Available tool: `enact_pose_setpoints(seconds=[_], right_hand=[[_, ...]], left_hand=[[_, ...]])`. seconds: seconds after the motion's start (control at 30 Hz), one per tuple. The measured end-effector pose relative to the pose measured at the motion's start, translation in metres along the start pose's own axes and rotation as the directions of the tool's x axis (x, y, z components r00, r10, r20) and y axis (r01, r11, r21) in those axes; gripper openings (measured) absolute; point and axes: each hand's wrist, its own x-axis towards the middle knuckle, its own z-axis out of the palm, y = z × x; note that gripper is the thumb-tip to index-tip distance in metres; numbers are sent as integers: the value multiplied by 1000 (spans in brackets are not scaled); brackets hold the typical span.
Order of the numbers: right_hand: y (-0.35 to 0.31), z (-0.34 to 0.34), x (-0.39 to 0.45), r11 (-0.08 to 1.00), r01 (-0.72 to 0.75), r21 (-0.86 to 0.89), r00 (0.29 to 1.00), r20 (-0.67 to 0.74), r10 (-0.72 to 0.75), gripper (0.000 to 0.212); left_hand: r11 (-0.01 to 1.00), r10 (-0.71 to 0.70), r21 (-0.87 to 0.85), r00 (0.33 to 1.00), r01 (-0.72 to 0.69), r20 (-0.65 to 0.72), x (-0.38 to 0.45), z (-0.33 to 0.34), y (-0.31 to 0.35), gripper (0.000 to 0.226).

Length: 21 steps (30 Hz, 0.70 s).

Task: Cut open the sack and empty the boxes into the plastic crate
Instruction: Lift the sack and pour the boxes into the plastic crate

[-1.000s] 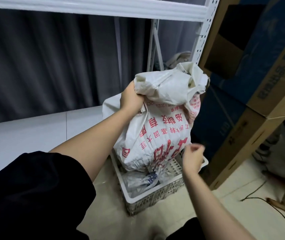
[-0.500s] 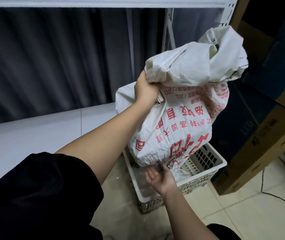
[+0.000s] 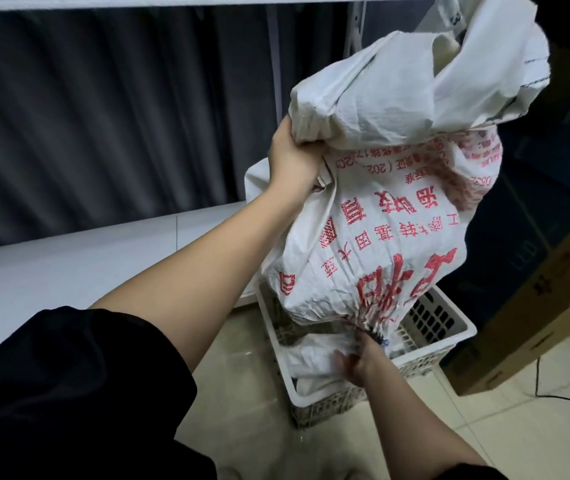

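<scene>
Over crate (image 3: 451, 329), sack (image 3: 380, 216) inverted (seemingly upright).

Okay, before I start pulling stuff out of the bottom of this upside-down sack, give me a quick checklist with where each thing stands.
1. White woven sack with red print held up: ok, left hand grips its bunched fabric.
2. Sack over the white perforated plastic crate: ok, its lower end hangs above the crate.
3. Right hand at the gathered lower end: ok, reaching just beneath it.
4. Lower end open: cannot tell, it looks cinched.
5. Boxes in the crate: cannot tell, only pale wrapping shows.
6. Cutting tool in hand: not ok, none visible.
</scene>
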Motion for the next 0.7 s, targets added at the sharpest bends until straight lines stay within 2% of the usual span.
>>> enact_pose_setpoints(seconds=[0.03,0.07,0.13,0.2,0.27,0.33,0.37,0.43,0.47,0.53,0.57,0.6,0.7], right_hand=[[-6,-10,1,997,13,-77,1000,-2,-13,20],[-10,-21,2,982,48,-183,996,-70,-62,26],[-21,-42,6,897,141,-419,932,-248,-263,40],[-34,-51,8,882,214,-419,901,-264,-344,52],[-48,-50,25,840,237,-489,917,-173,-359,31],[-67,-46,37,707,251,-661,883,-143,-447,23],[-79,-41,30,608,278,-744,847,-108,-520,21],[-93,-36,8,275,288,-917,789,65,-610,23],[-97,-34,-2,69,260,-963,788,170,-591,29],[-91,-25,-13,-235,173,-957,805,275,-526,33],[-85,-22,-17,-303,129,-944,809,277,-518,34],[-79,-19,-21,-338,88,-937,816,262,-515,36],[-70,-24,-20,-125,-50,-991,842,26,-539,40]], left_hand=[[1000,14,23,1000,-13,-9,3,-4,-1,29],[999,26,42,999,-25,-19,6,-8,0,29],[998,29,62,999,-27,-35,11,-14,2,23],[992,47,119,999,-44,-19,14,-18,4,25],[988,48,149,999,-47,-6,15,-20,2,28],[989,21,148,1000,-20,-8,16,-21,2,30],[990,0,138,1000,1,-12,18,-22,3,31],[994,-22,103,999,24,-27,21,-24,9,34],[996,-14,87,1000,17,-28,22,-25,12,34],[996,59,62,998,-57,-31,24,-24,19,27],[996,84,36,996,-83,-39,25,-22,20,22],[998,61,-6,997,-61,-47,25,-21,20,20],[1000,4,5,998,-4,-58,26,-27,12,29]])
